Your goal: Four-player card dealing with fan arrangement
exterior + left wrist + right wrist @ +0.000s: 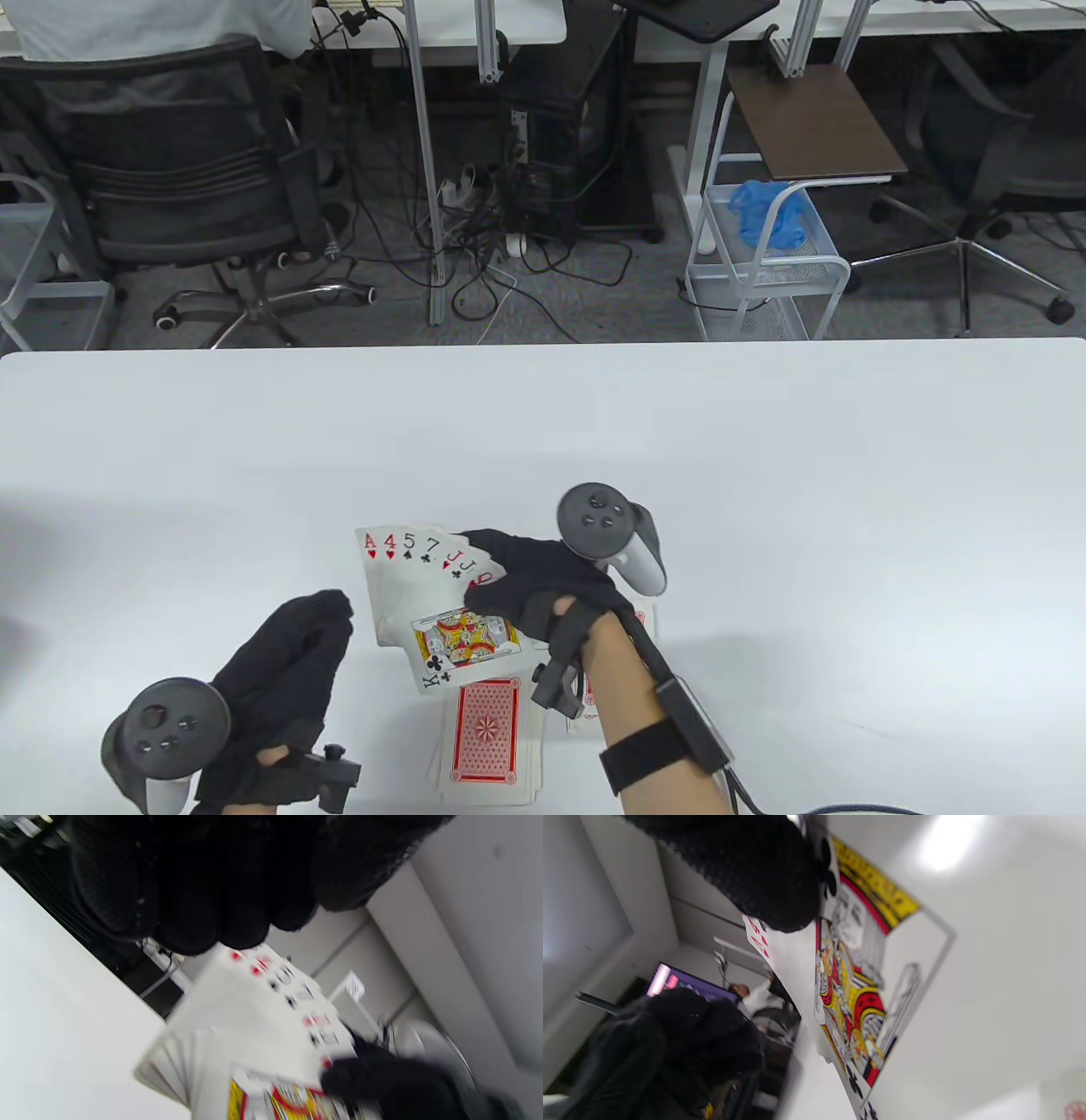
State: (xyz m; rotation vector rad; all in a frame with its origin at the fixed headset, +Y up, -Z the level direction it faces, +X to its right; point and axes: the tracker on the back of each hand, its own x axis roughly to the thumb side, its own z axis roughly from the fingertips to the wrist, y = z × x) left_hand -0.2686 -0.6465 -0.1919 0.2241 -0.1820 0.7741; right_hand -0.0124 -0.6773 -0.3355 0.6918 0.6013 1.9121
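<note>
My right hand (496,586) grips a face-up fan of cards (407,573) low over the white table (806,509). The fan shows A, 4, 5, 7, J and Q indices, with the king of clubs (460,647) in front. In the right wrist view a gloved finger (763,870) presses on the king (865,984). My left hand (327,628) hovers just left of the fan with fingers curled, holding nothing. In the left wrist view its fingers (203,899) hang above the blurred fan (254,1014). A face-down red-backed pile (485,732) lies near the front edge.
More cards (591,700) lie partly hidden under my right forearm. Beyond the table's far edge stand an office chair (187,170), a computer tower (551,144) with loose cables, and a white wire cart (764,263).
</note>
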